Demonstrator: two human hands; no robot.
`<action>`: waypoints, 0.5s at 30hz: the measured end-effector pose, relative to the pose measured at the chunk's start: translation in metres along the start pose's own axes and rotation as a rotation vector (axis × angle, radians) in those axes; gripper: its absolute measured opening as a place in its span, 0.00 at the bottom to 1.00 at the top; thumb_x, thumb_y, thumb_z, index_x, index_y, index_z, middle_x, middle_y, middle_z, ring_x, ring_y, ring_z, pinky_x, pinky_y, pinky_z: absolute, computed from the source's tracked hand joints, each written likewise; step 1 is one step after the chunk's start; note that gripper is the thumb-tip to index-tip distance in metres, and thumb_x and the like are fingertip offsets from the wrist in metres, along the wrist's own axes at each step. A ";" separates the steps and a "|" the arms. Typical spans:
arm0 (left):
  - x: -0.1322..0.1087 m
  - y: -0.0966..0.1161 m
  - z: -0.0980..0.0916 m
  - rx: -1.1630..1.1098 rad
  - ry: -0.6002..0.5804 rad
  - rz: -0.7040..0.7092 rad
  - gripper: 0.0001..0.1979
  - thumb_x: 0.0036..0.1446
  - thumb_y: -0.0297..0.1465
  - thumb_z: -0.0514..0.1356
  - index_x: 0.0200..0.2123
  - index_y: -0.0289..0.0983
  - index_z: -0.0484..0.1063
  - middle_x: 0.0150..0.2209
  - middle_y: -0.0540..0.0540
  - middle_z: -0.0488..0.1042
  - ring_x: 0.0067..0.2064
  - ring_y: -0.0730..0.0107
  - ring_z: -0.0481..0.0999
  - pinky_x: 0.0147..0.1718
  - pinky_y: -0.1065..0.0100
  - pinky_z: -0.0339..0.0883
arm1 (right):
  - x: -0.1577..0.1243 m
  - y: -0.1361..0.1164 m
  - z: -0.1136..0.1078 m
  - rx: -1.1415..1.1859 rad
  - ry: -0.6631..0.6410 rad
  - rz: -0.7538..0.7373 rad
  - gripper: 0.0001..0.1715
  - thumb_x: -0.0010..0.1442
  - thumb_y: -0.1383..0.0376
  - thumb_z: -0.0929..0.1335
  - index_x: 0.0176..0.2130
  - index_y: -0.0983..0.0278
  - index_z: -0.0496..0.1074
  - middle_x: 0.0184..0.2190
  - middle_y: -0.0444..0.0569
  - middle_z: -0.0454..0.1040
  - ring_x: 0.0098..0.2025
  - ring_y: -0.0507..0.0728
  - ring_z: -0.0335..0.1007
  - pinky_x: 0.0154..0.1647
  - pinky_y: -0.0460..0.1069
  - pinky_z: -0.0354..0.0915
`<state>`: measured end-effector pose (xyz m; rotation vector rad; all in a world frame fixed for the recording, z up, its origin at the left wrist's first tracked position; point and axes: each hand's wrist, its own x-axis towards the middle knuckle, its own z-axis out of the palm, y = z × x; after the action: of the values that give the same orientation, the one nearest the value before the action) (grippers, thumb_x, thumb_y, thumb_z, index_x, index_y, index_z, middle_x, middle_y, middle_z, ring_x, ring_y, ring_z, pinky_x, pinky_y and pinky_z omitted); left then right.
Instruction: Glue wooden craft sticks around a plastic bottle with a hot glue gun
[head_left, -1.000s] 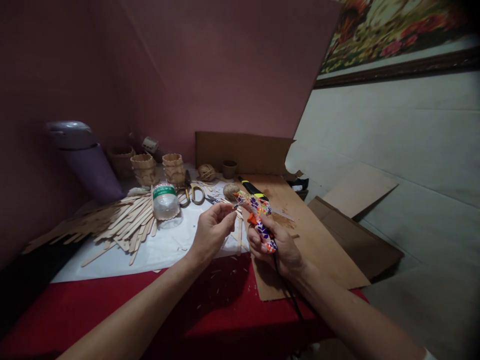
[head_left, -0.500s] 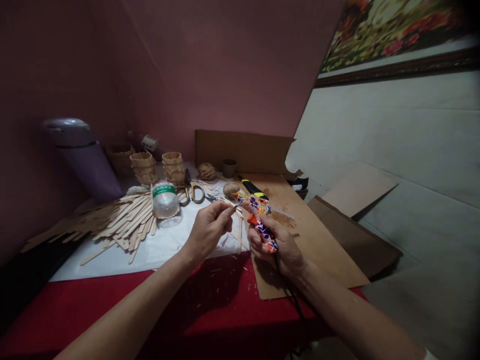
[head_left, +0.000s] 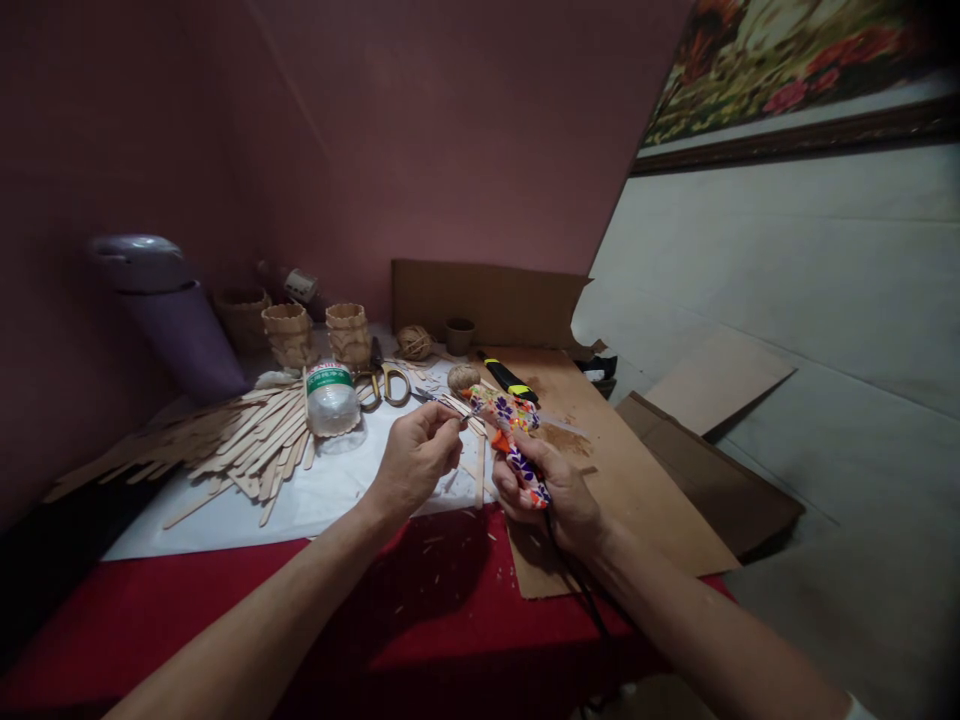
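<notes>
My right hand (head_left: 551,485) is wrapped round the grip of a flower-patterned glue gun (head_left: 508,410) with an orange trigger and a black cord. Its nozzle points left, toward my left hand (head_left: 420,450). There the thumb and fingers are pinched together on a small, dark, thin piece (head_left: 466,418), too small to name, close to the nozzle. Behind the gun lie a ball of twine (head_left: 463,378) and a black and yellow utility knife (head_left: 510,378). Scissors (head_left: 388,385) with gold-coloured handles rest beyond my left hand.
Many wooden craft sticks (head_left: 255,440) fan out on white paper at the left, beside a cut bottle (head_left: 332,400). Two wooden cups (head_left: 347,335) and a purple flask (head_left: 176,320) stand behind. A brown board (head_left: 622,490) covers the right side of the red cloth (head_left: 360,620).
The glue gun and my right hand have shifted slightly left and tilted a little. My left hand has moved slightly left, still pinching the small piece.
</notes>
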<state>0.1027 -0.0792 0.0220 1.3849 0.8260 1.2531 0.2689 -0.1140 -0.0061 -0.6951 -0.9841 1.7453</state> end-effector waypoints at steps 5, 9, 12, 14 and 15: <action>-0.001 -0.002 -0.002 -0.122 -0.086 -0.051 0.15 0.49 0.41 0.64 0.30 0.34 0.68 0.17 0.54 0.68 0.15 0.82 0.56 0.14 0.76 0.46 | 0.001 0.000 -0.003 0.016 -0.008 -0.002 0.26 0.64 0.50 0.64 0.23 0.65 0.66 0.13 0.38 0.60 0.12 0.44 0.42 0.11 0.41 0.41; -0.001 -0.002 -0.004 -0.152 -0.103 -0.048 0.18 0.49 0.43 0.66 0.31 0.34 0.69 0.18 0.52 0.69 0.16 0.83 0.56 0.15 0.76 0.46 | 0.001 0.001 -0.004 0.023 -0.001 -0.011 0.26 0.65 0.51 0.63 0.24 0.65 0.67 0.14 0.39 0.60 0.12 0.44 0.43 0.11 0.41 0.41; -0.001 -0.002 -0.004 -0.137 -0.102 -0.050 0.19 0.49 0.44 0.67 0.29 0.34 0.69 0.17 0.52 0.69 0.15 0.83 0.56 0.15 0.76 0.45 | 0.001 0.000 -0.003 0.025 0.001 -0.009 0.25 0.65 0.51 0.64 0.25 0.65 0.67 0.14 0.39 0.61 0.12 0.44 0.43 0.11 0.41 0.41; 0.000 -0.002 -0.004 -0.129 -0.110 -0.051 0.19 0.49 0.45 0.67 0.29 0.35 0.68 0.17 0.53 0.68 0.15 0.83 0.55 0.15 0.76 0.44 | 0.000 0.000 -0.001 0.017 0.002 -0.010 0.25 0.65 0.51 0.64 0.24 0.65 0.67 0.14 0.39 0.62 0.12 0.44 0.44 0.11 0.41 0.42; 0.000 -0.002 -0.004 -0.118 -0.110 -0.045 0.19 0.49 0.45 0.66 0.29 0.35 0.68 0.17 0.53 0.68 0.15 0.83 0.55 0.15 0.76 0.45 | 0.000 0.000 -0.001 0.010 0.004 -0.013 0.25 0.64 0.51 0.64 0.24 0.65 0.67 0.14 0.39 0.62 0.12 0.44 0.44 0.11 0.41 0.42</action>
<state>0.0992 -0.0776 0.0197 1.3208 0.6926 1.1619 0.2694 -0.1136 -0.0063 -0.6844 -0.9738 1.7360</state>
